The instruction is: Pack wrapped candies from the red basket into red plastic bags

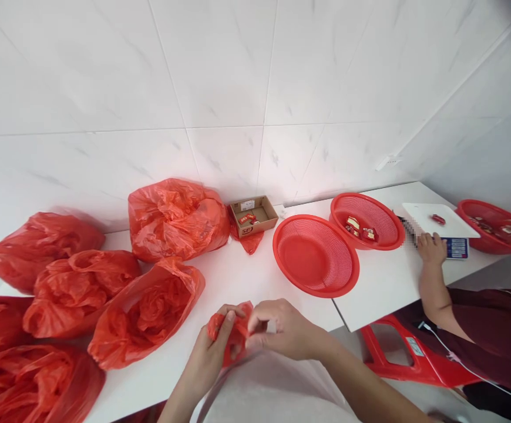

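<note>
Close to my body, at the table's front edge, my left hand (214, 343) is closed around a small red plastic bag (233, 346). Part of the bag bunches out between its thumb and fingers. On the bag's right side, my right hand (282, 329) pinches the film between thumb and forefinger. Whatever may be inside the bag cannot be made out. An open red plastic bag (154, 305) stuffed with crumpled red film lies left of my hands. Beyond them to the right stands a red plastic basket (348, 282) with perforated sides.
Several filled red bags (176, 217) crowd the left side. A small cardboard box (259, 229) with red packets stands by the wall. Another basket (367, 205) holds packets. A co-worker's hand (432, 248) rests at a scale (457, 248) on the right, near a red stool (392, 358).
</note>
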Motion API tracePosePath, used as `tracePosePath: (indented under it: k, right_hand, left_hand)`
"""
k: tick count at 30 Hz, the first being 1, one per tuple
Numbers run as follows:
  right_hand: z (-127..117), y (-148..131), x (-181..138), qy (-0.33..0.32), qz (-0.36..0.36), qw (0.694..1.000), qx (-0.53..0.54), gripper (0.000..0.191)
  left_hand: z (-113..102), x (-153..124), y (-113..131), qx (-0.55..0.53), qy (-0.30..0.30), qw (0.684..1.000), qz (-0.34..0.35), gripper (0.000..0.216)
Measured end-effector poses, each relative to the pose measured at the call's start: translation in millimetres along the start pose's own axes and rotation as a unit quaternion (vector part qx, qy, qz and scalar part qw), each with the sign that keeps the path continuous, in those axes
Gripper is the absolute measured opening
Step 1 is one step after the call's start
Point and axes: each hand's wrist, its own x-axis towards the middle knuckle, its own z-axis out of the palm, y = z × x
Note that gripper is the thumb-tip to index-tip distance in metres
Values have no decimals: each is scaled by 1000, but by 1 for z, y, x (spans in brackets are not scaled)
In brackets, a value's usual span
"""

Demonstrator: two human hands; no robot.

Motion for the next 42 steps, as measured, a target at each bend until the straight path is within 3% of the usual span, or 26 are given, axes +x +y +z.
tracePosePath:
  k: [5,8,12,16,18,20,24,27,33,37,42]
  right_hand:
    - [1,-5,10,21,-74,997,10,16]
    - [10,10,22,8,-69,997,-16,28]
    - [21,27,30,3,3,1000,-13,37]
    - [19,28,28,-52,21,990,126,37]
    - [15,28,26,-88,36,981,171,35]
    - [10,30,25,-101,58,975,191,34]
    - [2,35,24,14,53,985,166,37]
    - [-6,40,29,95,42,987,125,38]
    - [-21,84,55,164,96,982,4,33]
    - [-19,119,72,213,134,967,-43,31]
    - [-7,138,83,214,159,962,-65,28]
  left_hand:
    - [-7,-3,7,147,-45,987,48,27]
    - [-10,-2,8,200,-66,975,73,23]
    - [-12,4,-3,286,34,948,135,24]
    - [-12,10,-15,291,151,916,233,24]
    - [-13,12,-18,287,178,905,259,26]
    - [-13,13,-19,293,168,904,262,29]
    - [-15,12,-20,293,109,924,219,37]
    - [-18,9,-23,294,105,930,194,37]
    - [-25,-8,-37,336,80,922,177,30]
    - [-24,-18,-45,365,57,913,177,33]
    - [-21,-27,-39,303,-12,943,137,37]
